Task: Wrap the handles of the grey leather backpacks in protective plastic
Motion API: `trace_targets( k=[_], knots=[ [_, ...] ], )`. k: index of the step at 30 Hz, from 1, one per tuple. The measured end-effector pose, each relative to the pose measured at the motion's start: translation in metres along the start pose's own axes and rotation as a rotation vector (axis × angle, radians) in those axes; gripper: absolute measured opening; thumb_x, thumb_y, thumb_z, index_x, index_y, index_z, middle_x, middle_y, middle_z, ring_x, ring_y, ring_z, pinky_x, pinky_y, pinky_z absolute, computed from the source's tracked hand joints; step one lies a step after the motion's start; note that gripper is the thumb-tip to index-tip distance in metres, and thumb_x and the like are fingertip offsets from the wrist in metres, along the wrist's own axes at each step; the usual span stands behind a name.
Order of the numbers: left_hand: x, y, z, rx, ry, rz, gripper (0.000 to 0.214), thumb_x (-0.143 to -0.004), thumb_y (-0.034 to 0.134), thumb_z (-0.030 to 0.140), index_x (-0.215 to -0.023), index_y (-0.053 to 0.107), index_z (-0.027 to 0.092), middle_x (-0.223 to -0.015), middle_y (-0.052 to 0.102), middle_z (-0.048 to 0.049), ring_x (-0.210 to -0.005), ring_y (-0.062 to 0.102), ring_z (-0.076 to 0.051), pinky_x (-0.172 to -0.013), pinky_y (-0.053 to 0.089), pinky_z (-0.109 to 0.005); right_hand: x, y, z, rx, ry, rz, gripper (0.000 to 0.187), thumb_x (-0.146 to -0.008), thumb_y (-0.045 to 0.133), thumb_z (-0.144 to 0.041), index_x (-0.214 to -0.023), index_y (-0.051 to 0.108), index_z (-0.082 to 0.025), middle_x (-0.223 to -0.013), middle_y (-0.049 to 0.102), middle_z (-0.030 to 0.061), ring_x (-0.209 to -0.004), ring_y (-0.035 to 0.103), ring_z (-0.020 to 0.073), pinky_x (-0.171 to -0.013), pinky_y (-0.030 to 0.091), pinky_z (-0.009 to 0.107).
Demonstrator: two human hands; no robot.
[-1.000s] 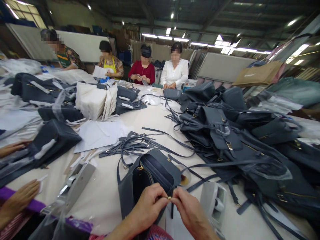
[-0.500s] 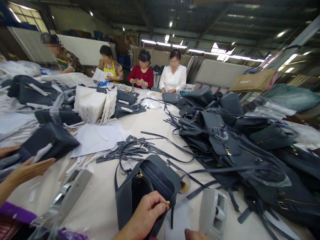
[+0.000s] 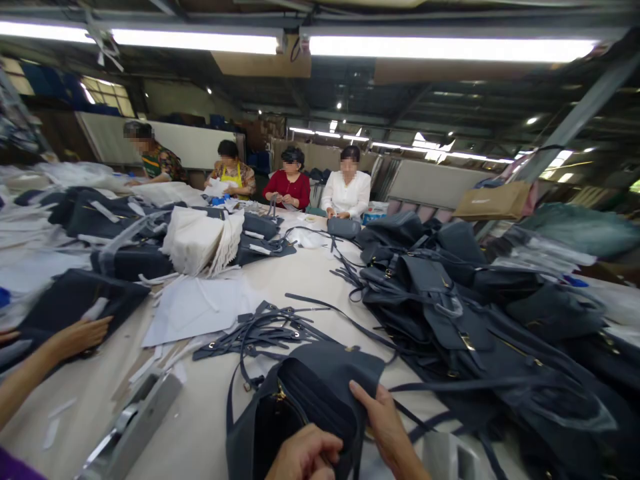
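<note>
A dark blue-grey handbag (image 3: 327, 373) stands in front of me with its flap up. Its gold zipper (image 3: 281, 395) and dark inside show at the open top. My left hand (image 3: 306, 453) is closed at the bag's near rim, fingers curled; what lies under the fingertips is partly hidden. With the thumb on the outer face, my right hand (image 3: 389, 427) grips the right edge of the flap (image 3: 345, 365). A thin strap (image 3: 235, 387) loops up at the bag's left side.
Dark bags with straps (image 3: 465, 313) are heaped on the right. Loose straps (image 3: 255, 333), white paper (image 3: 195, 310) and a tape dispenser (image 3: 135, 423) lie on the table. Another grey dispenser (image 3: 450, 457) is near my right wrist. At left, a co-worker's hand (image 3: 80, 337) touches a bag.
My right hand has come up from the bottom edge and taken hold of the flap. My left hand has shifted from the gold fitting along the rim. The view has tilted upward.
</note>
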State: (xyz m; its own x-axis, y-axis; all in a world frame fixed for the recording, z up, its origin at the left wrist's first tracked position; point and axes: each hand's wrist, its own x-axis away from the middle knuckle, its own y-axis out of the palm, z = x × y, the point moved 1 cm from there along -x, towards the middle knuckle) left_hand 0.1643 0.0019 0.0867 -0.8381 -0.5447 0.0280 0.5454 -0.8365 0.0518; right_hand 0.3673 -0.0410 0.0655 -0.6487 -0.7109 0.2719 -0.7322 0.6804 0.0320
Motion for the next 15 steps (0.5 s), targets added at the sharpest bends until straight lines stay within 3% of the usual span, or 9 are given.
trace_targets(
  k=[2, 5, 7, 10, 15],
  knots=[
    [0.003, -0.021, 0.008, 0.154, 0.006, 0.302, 0.041, -0.078, 0.062, 0.043, -0.112, 0.065, 0.021, -0.096, 0.062, -0.0060, -0.060, 0.053, -0.011, -0.053, 0.039, -0.023, 0.005, -0.002, -0.009, 0.186, -0.203, -0.031, 0.045, -0.068, 0.072, -0.055, -0.095, 0.076, -0.019, -0.092, 0.078, 0.0087, -0.095, 0.069, 0.0307, -0.088, 0.054, 0.038],
    [0.011, -0.067, 0.028, 0.251, 0.039, 0.848, 0.041, -0.078, 0.064, 0.044, -0.111, 0.061, 0.021, -0.093, 0.063, -0.0035, -0.062, 0.051, -0.011, -0.056, 0.041, -0.022, 0.022, -0.004, -0.008, 0.472, -0.641, -0.123, 0.037, -0.085, 0.055, -0.055, -0.096, 0.078, -0.027, -0.104, 0.077, 0.0067, -0.109, 0.065, 0.0296, -0.098, 0.049, 0.039],
    [0.015, -0.097, 0.043, 0.231, 0.072, 1.034, 0.040, -0.074, 0.066, 0.045, -0.104, 0.062, 0.019, -0.091, 0.064, -0.0025, -0.064, 0.051, -0.012, -0.058, 0.042, -0.023, 0.036, -0.002, 0.000, 0.611, -0.903, -0.180, 0.036, -0.091, 0.047, -0.053, -0.101, 0.076, -0.034, -0.111, 0.075, 0.0050, -0.117, 0.061, 0.0286, -0.101, 0.047, 0.043],
    [0.013, -0.121, 0.064, -0.004, -0.015, 0.929, 0.035, -0.077, 0.061, 0.043, -0.099, 0.067, 0.017, -0.097, 0.068, -0.0053, -0.081, 0.058, -0.018, -0.070, 0.046, -0.027, 0.052, 0.001, 0.012, 0.732, -1.070, -0.175, 0.035, -0.095, 0.041, -0.047, -0.113, 0.070, -0.037, -0.117, 0.072, 0.0042, -0.119, 0.060, 0.0278, -0.098, 0.050, 0.045],
    [-0.015, -0.102, 0.086, -0.387, 0.059, 0.438, 0.026, -0.084, 0.050, 0.029, -0.096, 0.071, 0.019, -0.101, 0.071, -0.0064, -0.099, 0.062, -0.023, -0.092, 0.045, -0.035, 0.063, 0.008, 0.017, 0.761, -1.111, -0.148, 0.037, -0.098, 0.037, -0.043, -0.114, 0.069, -0.035, -0.117, 0.072, 0.0055, -0.122, 0.058, 0.0278, -0.100, 0.049, 0.048]
  ],
)
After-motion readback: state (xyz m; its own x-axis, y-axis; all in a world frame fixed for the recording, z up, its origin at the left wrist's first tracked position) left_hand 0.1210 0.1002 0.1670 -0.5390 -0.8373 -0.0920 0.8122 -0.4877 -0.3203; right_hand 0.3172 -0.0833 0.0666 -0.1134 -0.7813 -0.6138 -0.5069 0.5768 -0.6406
